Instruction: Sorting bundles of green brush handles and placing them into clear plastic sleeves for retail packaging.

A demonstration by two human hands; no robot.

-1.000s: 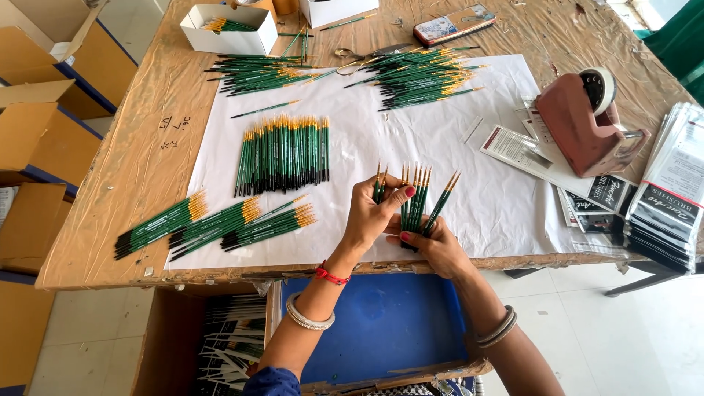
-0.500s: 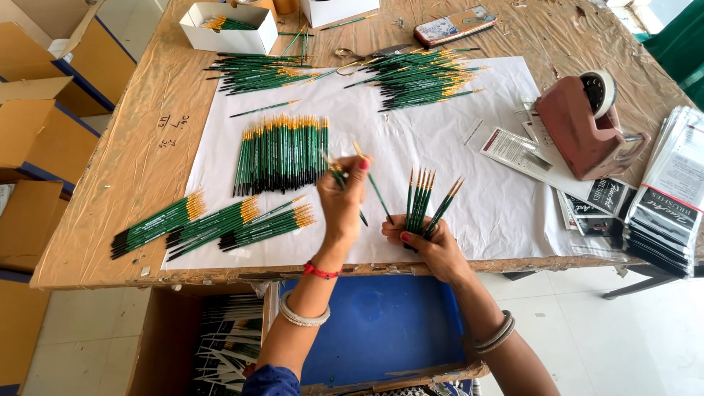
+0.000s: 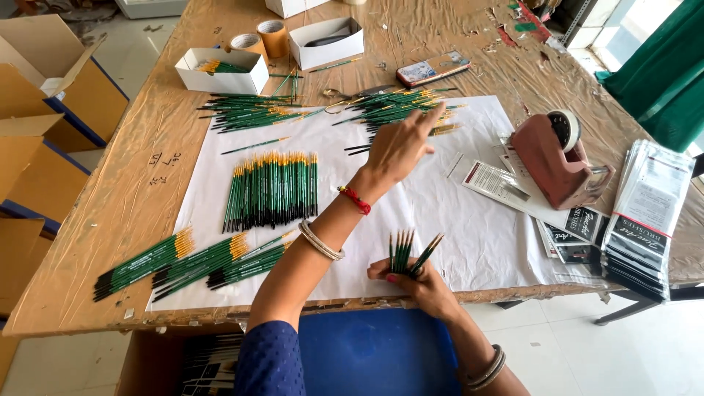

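Note:
My right hand (image 3: 420,282) holds a small fan of green paintbrushes (image 3: 405,253) upright near the table's front edge. My left hand (image 3: 400,147) reaches across the white paper sheet (image 3: 469,242), fingers spread, over the far pile of green brushes (image 3: 400,106). It holds nothing that I can make out. A neat row of green brushes with yellow ends (image 3: 273,189) lies left of my left arm. Loose bundles of brushes (image 3: 198,260) lie at the paper's near left corner.
A red tape dispenser (image 3: 557,161) and stacked packets (image 3: 645,220) sit at the right. White boxes (image 3: 220,70) (image 3: 326,42), tape rolls (image 3: 264,37), another brush pile (image 3: 249,111) and a phone (image 3: 433,70) lie at the back. Cardboard boxes (image 3: 44,132) stand left of the table.
My left hand left the fan of brushes and stretched forward to the far brush pile. The right hand kept holding its brushes. The camera view shifted closer.

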